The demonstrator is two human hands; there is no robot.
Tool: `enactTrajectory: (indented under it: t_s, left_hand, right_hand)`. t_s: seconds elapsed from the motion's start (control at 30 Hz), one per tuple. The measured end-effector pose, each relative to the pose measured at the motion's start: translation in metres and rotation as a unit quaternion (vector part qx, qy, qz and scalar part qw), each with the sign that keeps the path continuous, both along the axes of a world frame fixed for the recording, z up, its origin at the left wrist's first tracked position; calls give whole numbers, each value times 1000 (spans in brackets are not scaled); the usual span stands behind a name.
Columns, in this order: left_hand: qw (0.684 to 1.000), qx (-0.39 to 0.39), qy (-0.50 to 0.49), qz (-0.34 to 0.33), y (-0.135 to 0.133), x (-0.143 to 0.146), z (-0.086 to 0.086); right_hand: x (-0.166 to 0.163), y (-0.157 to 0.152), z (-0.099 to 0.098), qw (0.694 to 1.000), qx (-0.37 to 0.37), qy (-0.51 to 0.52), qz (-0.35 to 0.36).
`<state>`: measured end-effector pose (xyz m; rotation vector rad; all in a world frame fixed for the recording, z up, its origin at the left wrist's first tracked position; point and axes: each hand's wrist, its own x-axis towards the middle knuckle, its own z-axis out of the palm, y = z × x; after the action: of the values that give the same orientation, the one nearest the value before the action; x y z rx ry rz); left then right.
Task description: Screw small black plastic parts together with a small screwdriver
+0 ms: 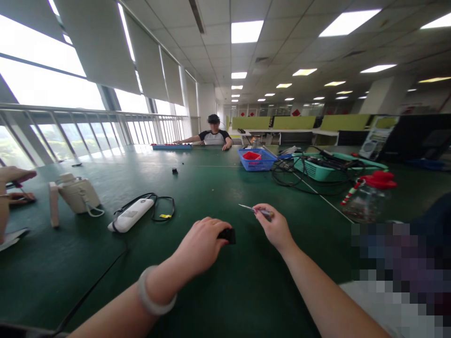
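My left hand (202, 241), with a pale bangle (151, 291) on its wrist, is closed around a small black block-like object (228, 235). The fingers cover much of that object, so its kind is unclear. In my right hand (275, 225) is a screwdriver (265, 213), pinched near its handle. Its thin metal shaft points left, and the tip is in the air, apart from the black object. Both hands are over the green tabletop (211, 197), a short way from each other.
To the left lie a white power strip (132, 215) with a black cable and a beige bottle (78, 193). Another person's hands (17, 185) work at the left edge. Farther off are blue (264, 163) and teal (319, 170) baskets, a red-lidded jar (368, 199) and a seated person (213, 137).
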<state>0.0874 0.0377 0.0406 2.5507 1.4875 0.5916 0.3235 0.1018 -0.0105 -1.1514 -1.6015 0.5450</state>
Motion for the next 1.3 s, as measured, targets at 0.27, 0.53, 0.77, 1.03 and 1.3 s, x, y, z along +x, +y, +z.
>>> enactTrajectory:
  t_s: [0.27, 0.53, 0.77, 1.03, 1.3]
  left_hand:
    - [995, 30, 53, 74, 87, 32, -39]
    - [995, -40, -74, 63, 103, 17, -59]
    - [989, -60, -126, 51, 109, 14, -67]
    - [991, -58, -111, 45, 110, 12, -67]
    - [993, -46, -100, 37, 108, 11, -66]
  right_hand:
    - [-7, -2, 1, 996, 11, -89, 15]
    - [-16, -10, 7, 986, 37, -161, 17]
    - [-25, -23, 16, 969, 123, -213, -2]
    - [-30, -32, 21, 931, 192, -308, 34]
    - [-32, -33, 20, 900, 222, -371, 47]
